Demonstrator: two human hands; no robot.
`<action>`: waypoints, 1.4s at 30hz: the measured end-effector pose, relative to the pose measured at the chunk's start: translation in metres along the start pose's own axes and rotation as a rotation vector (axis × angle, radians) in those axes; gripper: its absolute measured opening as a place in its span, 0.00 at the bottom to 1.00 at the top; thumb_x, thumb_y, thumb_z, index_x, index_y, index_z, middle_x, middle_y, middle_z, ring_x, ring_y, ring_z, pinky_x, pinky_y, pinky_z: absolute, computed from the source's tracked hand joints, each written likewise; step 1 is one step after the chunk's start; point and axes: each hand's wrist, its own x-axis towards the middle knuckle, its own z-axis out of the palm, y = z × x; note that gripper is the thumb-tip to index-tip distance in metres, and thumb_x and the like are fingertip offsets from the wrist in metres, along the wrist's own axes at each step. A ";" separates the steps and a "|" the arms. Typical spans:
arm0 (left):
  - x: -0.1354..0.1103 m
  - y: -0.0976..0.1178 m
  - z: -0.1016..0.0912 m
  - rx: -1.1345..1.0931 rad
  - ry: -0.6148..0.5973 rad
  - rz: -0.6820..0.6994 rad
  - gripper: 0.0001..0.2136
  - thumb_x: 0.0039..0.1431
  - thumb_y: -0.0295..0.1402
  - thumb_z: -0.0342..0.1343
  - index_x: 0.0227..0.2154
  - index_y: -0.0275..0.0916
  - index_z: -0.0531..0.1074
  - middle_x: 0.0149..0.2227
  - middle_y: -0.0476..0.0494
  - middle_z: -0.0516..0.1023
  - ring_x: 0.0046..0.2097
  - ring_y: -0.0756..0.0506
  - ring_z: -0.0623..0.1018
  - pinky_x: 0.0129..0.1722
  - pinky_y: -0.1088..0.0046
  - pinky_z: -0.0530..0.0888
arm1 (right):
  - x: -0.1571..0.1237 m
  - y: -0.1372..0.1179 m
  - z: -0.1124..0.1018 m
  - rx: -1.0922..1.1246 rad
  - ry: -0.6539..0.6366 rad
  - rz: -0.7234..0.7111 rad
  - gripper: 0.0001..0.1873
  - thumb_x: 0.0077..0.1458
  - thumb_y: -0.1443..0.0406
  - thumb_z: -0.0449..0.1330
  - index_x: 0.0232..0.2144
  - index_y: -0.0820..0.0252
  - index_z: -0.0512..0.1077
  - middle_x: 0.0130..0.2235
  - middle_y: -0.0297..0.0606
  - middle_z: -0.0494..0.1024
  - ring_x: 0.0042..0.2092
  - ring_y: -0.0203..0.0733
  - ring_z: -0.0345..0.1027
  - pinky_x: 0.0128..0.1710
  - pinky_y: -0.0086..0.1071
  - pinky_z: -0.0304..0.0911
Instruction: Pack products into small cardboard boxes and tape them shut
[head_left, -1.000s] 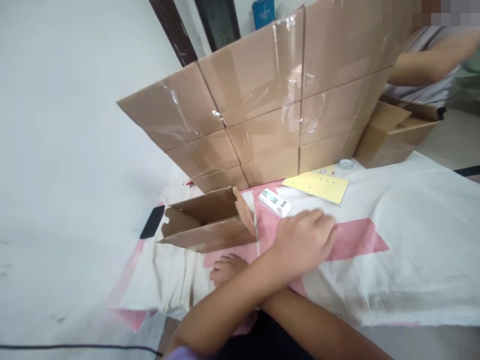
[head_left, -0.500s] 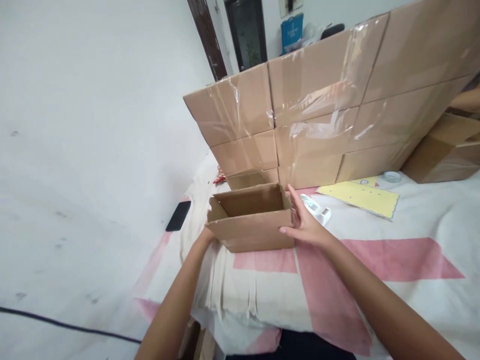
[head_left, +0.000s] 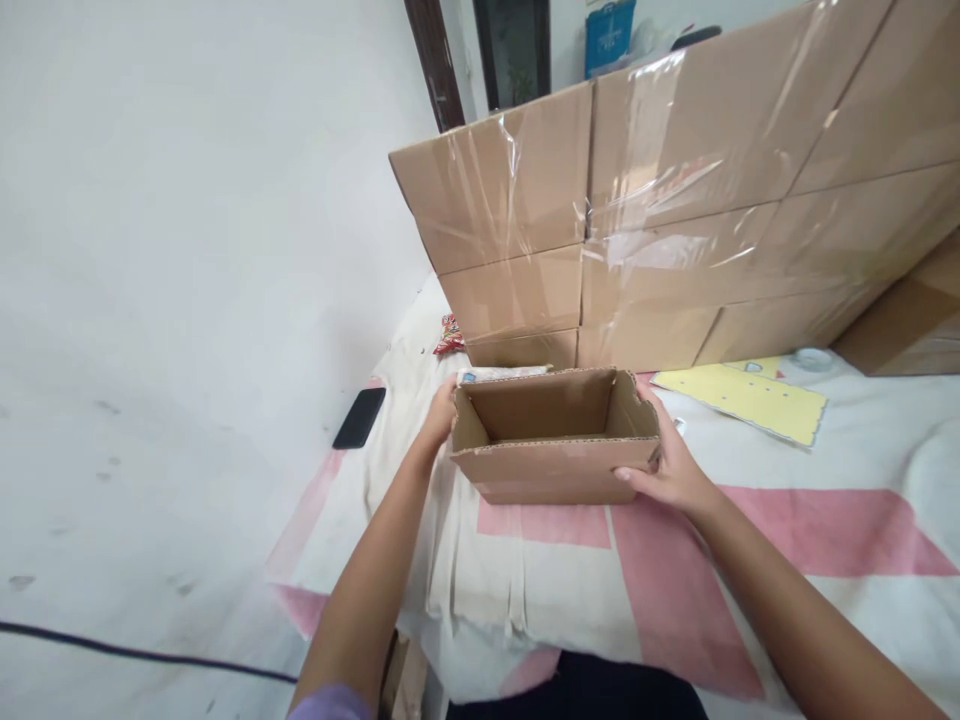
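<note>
An open-topped cardboard box (head_left: 555,478) sits on the cloth-covered surface in front of me, its inside bare. At its left end is my left hand (head_left: 442,412), pressed against the side, fingers partly hidden behind the wall. My right hand (head_left: 673,468) clasps the right end, thumb on the front face and fingers around the far side. A pale printed packet (head_left: 502,374) shows just behind the box's back edge. A small piece of a white object (head_left: 680,426) peeks out beside my right hand.
Stacked, film-wrapped cartons (head_left: 517,200) form a wall behind. A black phone (head_left: 360,418) lies left, near the white wall. A red packet (head_left: 449,336) sits by the cartons. To the right are yellow paper (head_left: 742,400), a tape roll (head_left: 814,359) and another carton (head_left: 907,315).
The box has shifted right with both hands, and the view has moved too. My left hand is higher on the end wall. The pale packet now shows behind; the white object is mostly covered.
</note>
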 end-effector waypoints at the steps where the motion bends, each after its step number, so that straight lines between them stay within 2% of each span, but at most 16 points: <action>1: 0.001 0.004 -0.010 0.015 0.001 0.013 0.13 0.66 0.41 0.60 0.44 0.36 0.75 0.42 0.45 0.78 0.40 0.47 0.79 0.41 0.65 0.79 | 0.000 0.000 0.001 0.015 -0.008 0.001 0.57 0.54 0.46 0.68 0.75 0.47 0.43 0.76 0.43 0.49 0.75 0.63 0.45 0.71 0.55 0.53; 4: 0.004 0.024 -0.050 0.060 0.112 0.062 0.11 0.60 0.40 0.65 0.34 0.38 0.72 0.30 0.53 0.72 0.32 0.50 0.73 0.34 0.72 0.74 | 0.000 -0.001 0.005 0.044 -0.021 -0.004 0.55 0.55 0.47 0.68 0.75 0.44 0.44 0.75 0.42 0.50 0.74 0.62 0.46 0.70 0.54 0.55; 7: 0.006 0.056 -0.084 0.027 0.312 0.146 0.14 0.58 0.42 0.64 0.37 0.40 0.68 0.32 0.53 0.72 0.34 0.50 0.74 0.35 0.73 0.72 | 0.002 -0.003 0.006 0.061 -0.015 -0.001 0.55 0.54 0.47 0.68 0.74 0.44 0.45 0.74 0.43 0.52 0.73 0.64 0.48 0.70 0.56 0.54; 9: 0.002 0.080 -0.094 -0.080 0.390 0.237 0.17 0.56 0.43 0.65 0.40 0.41 0.67 0.37 0.51 0.74 0.39 0.49 0.77 0.39 0.72 0.75 | 0.004 -0.004 0.006 0.076 -0.017 0.006 0.55 0.54 0.46 0.68 0.74 0.47 0.47 0.74 0.45 0.52 0.73 0.65 0.49 0.69 0.57 0.54; 11: -0.008 0.101 -0.092 -0.166 0.365 0.297 0.18 0.55 0.44 0.67 0.40 0.41 0.67 0.38 0.49 0.76 0.41 0.47 0.78 0.41 0.71 0.76 | 0.004 -0.005 0.006 0.091 -0.018 0.006 0.54 0.53 0.46 0.68 0.74 0.48 0.48 0.74 0.47 0.52 0.72 0.65 0.50 0.69 0.58 0.54; 16: -0.040 0.130 -0.056 0.077 0.001 0.173 0.13 0.58 0.43 0.62 0.33 0.43 0.64 0.29 0.53 0.71 0.31 0.49 0.74 0.30 0.74 0.71 | 0.003 0.000 0.009 0.075 0.003 -0.015 0.55 0.53 0.46 0.69 0.73 0.50 0.49 0.73 0.48 0.54 0.72 0.64 0.50 0.69 0.57 0.54; 19: -0.041 0.135 -0.037 0.295 -0.373 0.108 0.11 0.59 0.45 0.58 0.36 0.43 0.69 0.32 0.50 0.76 0.33 0.47 0.76 0.32 0.73 0.71 | 0.001 0.003 0.011 0.112 0.010 0.009 0.55 0.53 0.45 0.69 0.73 0.51 0.49 0.71 0.49 0.59 0.71 0.64 0.54 0.68 0.55 0.57; 21: -0.033 0.139 -0.032 0.373 -0.597 0.076 0.14 0.53 0.48 0.63 0.35 0.44 0.75 0.34 0.48 0.81 0.34 0.45 0.79 0.32 0.72 0.73 | 0.000 0.003 0.011 0.120 0.007 0.017 0.56 0.53 0.45 0.68 0.74 0.51 0.47 0.71 0.49 0.59 0.71 0.64 0.54 0.68 0.55 0.58; 22: -0.028 0.141 -0.032 0.397 -0.654 0.060 0.16 0.48 0.49 0.66 0.34 0.45 0.77 0.35 0.47 0.82 0.34 0.43 0.80 0.31 0.72 0.73 | -0.001 0.002 0.011 0.104 0.009 0.010 0.57 0.53 0.45 0.69 0.74 0.50 0.46 0.72 0.49 0.57 0.72 0.64 0.53 0.68 0.55 0.57; 24: -0.021 0.145 -0.036 0.436 -0.662 0.039 0.19 0.40 0.49 0.71 0.33 0.45 0.80 0.38 0.44 0.84 0.37 0.40 0.82 0.33 0.70 0.74 | -0.001 0.000 0.009 0.045 0.018 -0.026 0.59 0.52 0.46 0.70 0.75 0.49 0.44 0.73 0.49 0.53 0.73 0.65 0.49 0.69 0.57 0.55; 27: -0.025 0.143 -0.045 0.456 -0.556 0.041 0.19 0.50 0.50 0.66 0.41 0.46 0.81 0.47 0.42 0.84 0.47 0.37 0.81 0.45 0.66 0.75 | 0.001 -0.004 0.006 -0.028 0.002 -0.091 0.56 0.53 0.47 0.70 0.75 0.46 0.45 0.72 0.48 0.54 0.72 0.65 0.49 0.69 0.59 0.54; 31: -0.062 0.110 -0.052 0.253 -0.024 0.055 0.21 0.65 0.53 0.53 0.46 0.43 0.77 0.48 0.40 0.82 0.52 0.39 0.79 0.52 0.62 0.74 | 0.003 -0.011 0.005 -0.060 -0.011 -0.206 0.53 0.54 0.47 0.69 0.74 0.43 0.49 0.69 0.47 0.56 0.70 0.65 0.53 0.67 0.60 0.55; 33: -0.085 0.086 -0.051 0.159 0.094 0.040 0.26 0.70 0.55 0.42 0.49 0.40 0.75 0.48 0.37 0.81 0.50 0.39 0.80 0.49 0.62 0.76 | 0.004 -0.014 0.005 -0.057 -0.020 -0.236 0.53 0.53 0.47 0.69 0.74 0.41 0.50 0.68 0.46 0.56 0.69 0.65 0.53 0.67 0.60 0.54; 36: -0.111 0.062 -0.045 0.055 0.050 0.090 0.36 0.69 0.60 0.31 0.55 0.40 0.74 0.57 0.34 0.78 0.58 0.37 0.78 0.53 0.58 0.76 | 0.003 -0.014 0.006 -0.059 -0.017 -0.231 0.52 0.54 0.45 0.68 0.74 0.39 0.50 0.66 0.45 0.55 0.69 0.64 0.53 0.68 0.59 0.53; 39: -0.124 0.057 -0.038 -0.047 -0.088 0.192 0.35 0.66 0.63 0.39 0.55 0.43 0.76 0.61 0.35 0.76 0.65 0.34 0.72 0.63 0.52 0.70 | 0.001 -0.011 0.006 -0.088 -0.010 -0.250 0.47 0.53 0.43 0.67 0.71 0.40 0.58 0.66 0.44 0.54 0.68 0.63 0.54 0.68 0.58 0.52; 42: -0.126 0.059 -0.030 -0.107 -0.169 0.097 0.25 0.68 0.55 0.48 0.55 0.43 0.75 0.53 0.36 0.82 0.59 0.35 0.78 0.61 0.51 0.71 | 0.001 -0.012 0.004 -0.092 -0.013 -0.247 0.36 0.54 0.42 0.65 0.61 0.46 0.72 0.64 0.45 0.55 0.66 0.63 0.54 0.67 0.56 0.54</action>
